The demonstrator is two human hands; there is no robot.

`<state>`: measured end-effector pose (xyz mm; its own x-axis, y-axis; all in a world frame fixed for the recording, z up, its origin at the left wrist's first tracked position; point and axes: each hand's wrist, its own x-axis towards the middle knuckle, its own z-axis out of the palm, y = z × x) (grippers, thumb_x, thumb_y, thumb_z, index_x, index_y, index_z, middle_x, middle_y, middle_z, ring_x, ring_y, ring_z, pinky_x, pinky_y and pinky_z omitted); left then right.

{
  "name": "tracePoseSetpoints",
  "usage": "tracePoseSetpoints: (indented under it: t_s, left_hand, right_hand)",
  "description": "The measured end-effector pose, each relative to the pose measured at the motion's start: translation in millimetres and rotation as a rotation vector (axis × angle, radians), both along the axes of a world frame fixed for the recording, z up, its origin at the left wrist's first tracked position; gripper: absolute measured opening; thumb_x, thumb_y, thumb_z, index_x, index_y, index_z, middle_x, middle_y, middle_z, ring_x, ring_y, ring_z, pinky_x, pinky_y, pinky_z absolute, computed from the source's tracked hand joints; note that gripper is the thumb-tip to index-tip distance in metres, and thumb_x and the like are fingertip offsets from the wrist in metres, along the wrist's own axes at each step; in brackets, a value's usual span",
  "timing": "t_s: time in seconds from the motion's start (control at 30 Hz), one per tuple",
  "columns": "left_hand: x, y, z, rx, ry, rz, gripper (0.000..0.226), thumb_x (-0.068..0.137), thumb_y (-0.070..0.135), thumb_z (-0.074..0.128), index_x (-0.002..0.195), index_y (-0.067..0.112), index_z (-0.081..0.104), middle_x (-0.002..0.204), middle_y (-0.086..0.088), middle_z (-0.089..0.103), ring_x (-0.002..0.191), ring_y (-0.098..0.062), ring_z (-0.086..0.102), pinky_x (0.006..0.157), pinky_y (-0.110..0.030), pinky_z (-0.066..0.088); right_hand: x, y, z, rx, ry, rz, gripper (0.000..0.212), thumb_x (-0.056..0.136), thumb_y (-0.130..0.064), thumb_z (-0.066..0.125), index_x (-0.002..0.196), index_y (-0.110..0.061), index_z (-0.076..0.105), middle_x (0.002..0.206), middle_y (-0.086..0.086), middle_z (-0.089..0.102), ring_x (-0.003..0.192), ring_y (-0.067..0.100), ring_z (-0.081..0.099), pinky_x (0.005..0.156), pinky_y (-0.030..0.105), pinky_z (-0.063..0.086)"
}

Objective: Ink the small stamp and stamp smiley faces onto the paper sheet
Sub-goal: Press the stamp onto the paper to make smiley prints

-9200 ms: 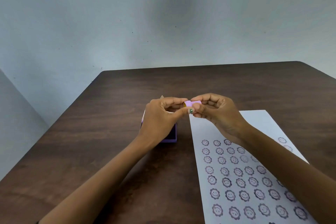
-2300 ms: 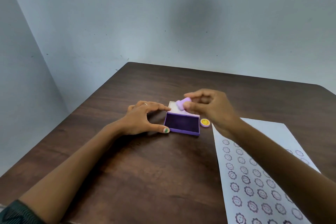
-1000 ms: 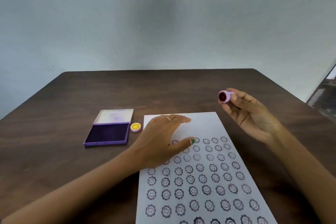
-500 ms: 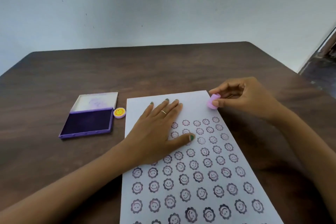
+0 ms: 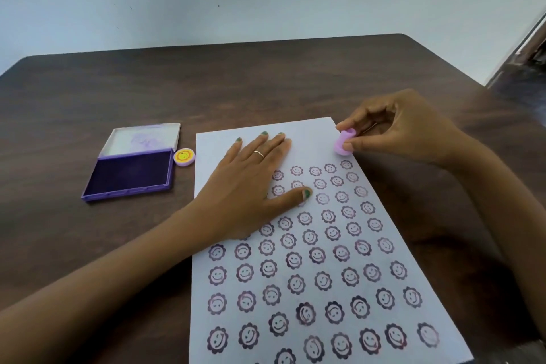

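A white paper sheet (image 5: 307, 142) lies on the dark wooden table, covered with several rows of purple smiley-face prints. My left hand (image 5: 251, 183) rests flat on its upper left part, fingers spread. My right hand (image 5: 396, 127) pinches the small lilac stamp (image 5: 343, 142), which stands face down on the sheet's upper right edge, just above the top row of prints. The open purple ink pad (image 5: 133, 174) sits to the left of the sheet, its lid folded back.
A small round cap with a yellow smiley (image 5: 184, 157) lies between the ink pad and the paper. The brown table (image 5: 266, 83) stretches back to a pale wall. At the far right the table edge drops off to a dark floor.
My right hand has lowered the stamp from the air onto the paper's upper right edge. My left hand stays flat on the sheet. The camera has tilted further down.
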<state>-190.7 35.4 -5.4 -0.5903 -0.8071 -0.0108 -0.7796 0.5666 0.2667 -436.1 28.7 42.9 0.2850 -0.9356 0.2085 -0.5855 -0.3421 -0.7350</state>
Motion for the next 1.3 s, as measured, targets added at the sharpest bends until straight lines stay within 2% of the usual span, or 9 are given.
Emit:
tracePoseSetpoints:
  t_s: [0.47,0.8,1.3]
  left_hand:
    - [3.1,-2.8,-0.2,0.001,0.006,0.011,0.093,0.073,0.076,0.016,0.149,0.025,0.001,0.159,0.01,0.0,0.144,-0.006,-0.006,0.119,-0.035,-0.005]
    - [3.3,0.1,2.6,0.006,-0.006,0.017,0.092,0.073,0.074,0.017,0.149,0.025,0.001,0.159,0.009,0.0,0.145,-0.007,-0.006,0.119,-0.036,-0.003]
    - [1.3,-0.9,4.2,0.007,-0.004,0.015,0.092,0.073,0.074,0.018,0.149,0.025,0.002,0.159,0.008,0.001,0.145,-0.008,-0.004,0.119,-0.036,-0.004]
  right_hand:
    - [3.7,-1.3,3.4,0.003,0.055,0.024,0.028,0.061,-0.016,0.081,0.088,-0.017,0.072,0.089,-0.006,0.072,0.077,0.004,0.07,0.07,0.008,0.052]
    - [5.8,0.8,4.9,0.013,0.066,0.049,0.035,0.056,-0.032,0.077,0.087,-0.018,0.072,0.088,-0.006,0.073,0.077,0.004,0.07,0.072,0.01,0.053]
    - [6.4,-1.9,4.0,-0.004,0.145,0.015,0.028,0.06,-0.015,0.082,0.086,-0.009,0.073,0.083,-0.013,0.07,0.077,0.001,0.069,0.069,0.005,0.049]
